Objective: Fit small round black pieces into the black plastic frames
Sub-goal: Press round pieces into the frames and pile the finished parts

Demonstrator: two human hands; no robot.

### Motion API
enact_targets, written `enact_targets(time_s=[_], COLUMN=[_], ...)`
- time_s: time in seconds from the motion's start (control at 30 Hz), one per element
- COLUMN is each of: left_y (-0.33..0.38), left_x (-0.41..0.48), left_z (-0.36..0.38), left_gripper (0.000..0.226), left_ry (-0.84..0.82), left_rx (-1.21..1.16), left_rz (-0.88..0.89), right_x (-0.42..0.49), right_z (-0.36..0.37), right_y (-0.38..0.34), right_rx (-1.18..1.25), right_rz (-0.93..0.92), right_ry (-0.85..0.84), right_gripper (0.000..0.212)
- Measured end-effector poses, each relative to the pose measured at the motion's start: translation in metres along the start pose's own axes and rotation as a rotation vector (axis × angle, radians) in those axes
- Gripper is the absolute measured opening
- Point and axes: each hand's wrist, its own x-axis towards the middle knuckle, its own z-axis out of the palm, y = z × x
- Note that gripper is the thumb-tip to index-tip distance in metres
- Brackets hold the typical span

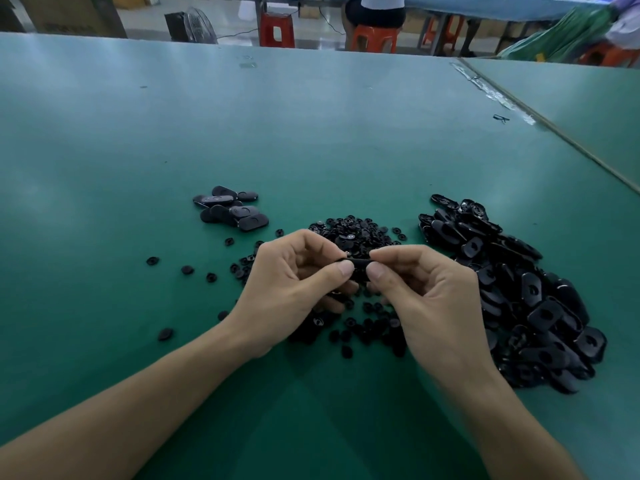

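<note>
- Left hand [294,271] and right hand [426,289] were both held just above the green table top [311,133]. Thumb and forefinger of each pinched one end of a single black plastic frame [356,263], edge-on between them, with the other fingers curled under.
- Couldn't tell whether a round piece was already seated in it, since the thumbs and the edge-on angle hid the seat.
- The heap of small round black pieces [356,233] lay just beyond and under the hands. Stray pieces [187,270] were scattered out to the left.
- A big pile of loose frames [533,306] sat to the right, close against the heap.
- A small cluster of frames [232,209] sat far-left, apart from the rest. They were probably finished ones, so the job looked early.
- Risk: the piece could go in tilted if thumb pressure was uneven, leaving it half-clipped or popping out.
- Risk: the grip was only at the frame's tips, so a hard press could flip it out of the fingers. A dropped piece would be lost in the black heap directly below.
- Risk: everything was black on black, so a bad fit would be hard to spot. With the piles this close, an unfinished frame could get mixed back into the right pile.
</note>
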Motion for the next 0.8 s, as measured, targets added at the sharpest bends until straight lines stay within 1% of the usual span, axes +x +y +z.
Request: enact_targets(time_s=[0.17,0.27,0.3,0.37,0.43,0.5,0.53,0.6,0.63,0.7,0.8], left_y=[-0.0006,-0.0008,-0.0009,-0.0014,-0.0019,-0.0029,-0.0028,-0.0023,-0.0022,-0.0024,-0.0033], left_x=[-0.0012,-0.0018,-0.0017,-0.002,-0.0025,-0.0023,-0.0018,-0.0007,-0.0002,0.0001,-0.0005], left_z=[-0.0016,-0.0011,-0.0011,-0.0013,-0.001,-0.0007,-0.0003,0.0009,0.0013,0.0011,-0.0007], left_gripper=[0.016,0.029,0.029,0.02,0.01,0.005,0.003,0.009,0.012,0.007,0.006], left_ry=[-0.019,-0.04,-0.042,-0.056,-0.058,-0.03,-0.011,0.035,0.053,0.06,0.052], left_rx=[-0.026,-0.009,0.001,0.019,0.018,0.015,0.005,-0.027,-0.047,-0.083,-0.095], left_rz=[-0.006,-0.008,-0.001,0.021,0.034,0.05,0.058,0.059,0.053,0.049,0.051], right_x=[-0.0005,-0.0007,-0.0009,-0.0015,-0.0027,-0.0035,-0.0038,-0.0044,-0.0046,-0.0053,-0.0063], right_z=[0.0014,0.0027,0.0032,0.0044,0.0036,0.0015,0.0005,-0.0005,-0.0007,0.0,0.0014], right_y=[-0.0015,-0.0024,-0.0025,-0.0031,-0.0022,-0.0003,0.0009,0.0026,0.0035,0.0047,0.0037], right_rx=[0.08,0.186,0.21,0.197,0.073,-0.143,-0.238,-0.411,-0.502,-0.666,-0.799], right_rz=[0.017,0.037,0.046,0.055,0.021,-0.063,-0.097,-0.144,-0.162,-0.177,-0.163], right_ry=[-0.023,-0.027,-0.03,-0.045,-0.035,-0.002,0.014,0.009,-0.024,-0.128,-0.22], right_gripper=[0.022,0.019,0.017,0.016,0.018,0.018,0.017,0.015,0.013,0.01,0.015])
